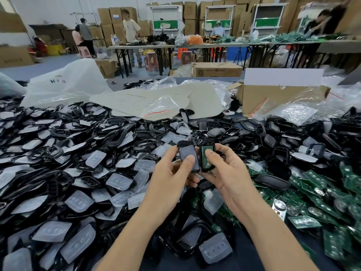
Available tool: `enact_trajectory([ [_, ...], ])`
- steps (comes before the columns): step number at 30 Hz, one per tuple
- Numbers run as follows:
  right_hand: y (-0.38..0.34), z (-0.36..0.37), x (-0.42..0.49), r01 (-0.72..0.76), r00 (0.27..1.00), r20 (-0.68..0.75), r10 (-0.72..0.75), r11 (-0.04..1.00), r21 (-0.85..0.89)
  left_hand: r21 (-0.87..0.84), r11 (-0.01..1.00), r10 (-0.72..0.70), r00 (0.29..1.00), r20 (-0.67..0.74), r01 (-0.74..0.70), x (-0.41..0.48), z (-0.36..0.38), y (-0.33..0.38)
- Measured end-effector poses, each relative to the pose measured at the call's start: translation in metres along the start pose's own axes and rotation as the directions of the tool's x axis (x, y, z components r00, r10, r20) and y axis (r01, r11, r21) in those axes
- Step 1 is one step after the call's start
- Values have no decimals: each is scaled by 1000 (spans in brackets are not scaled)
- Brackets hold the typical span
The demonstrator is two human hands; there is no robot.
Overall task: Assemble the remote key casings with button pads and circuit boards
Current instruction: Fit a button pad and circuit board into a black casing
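My left hand (170,173) grips a black casing half (188,153), thumb pressed on its lower part. Right beside it, my right hand (226,171) holds a second black casing half (207,151) with a green circuit board (205,158) seated inside; the thumb lies across the board. The two halves are side by side, edges nearly touching, above the heap. Translucent button pads (79,201) lie scattered all over the left and near side. Loose green circuit boards (312,194) are piled at the right.
Black casing frames (117,137) cover the table to the left and far side. Plastic bags (64,83), a cardboard sheet (156,100) and an open carton (273,98) sit behind the heap. Beyond are tables, stacked boxes and several people.
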State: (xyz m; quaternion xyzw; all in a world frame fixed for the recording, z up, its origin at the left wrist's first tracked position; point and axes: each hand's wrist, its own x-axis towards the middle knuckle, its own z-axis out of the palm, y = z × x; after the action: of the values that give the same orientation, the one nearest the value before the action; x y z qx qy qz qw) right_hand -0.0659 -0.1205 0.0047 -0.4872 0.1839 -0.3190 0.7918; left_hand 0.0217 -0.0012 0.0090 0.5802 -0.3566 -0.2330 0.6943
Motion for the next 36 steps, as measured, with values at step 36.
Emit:
enact_trajectory([
  [36,18,18,-12,184,979,-27,-203,930,-319,618,778,276,945,-175,-113,-1,3,-11],
])
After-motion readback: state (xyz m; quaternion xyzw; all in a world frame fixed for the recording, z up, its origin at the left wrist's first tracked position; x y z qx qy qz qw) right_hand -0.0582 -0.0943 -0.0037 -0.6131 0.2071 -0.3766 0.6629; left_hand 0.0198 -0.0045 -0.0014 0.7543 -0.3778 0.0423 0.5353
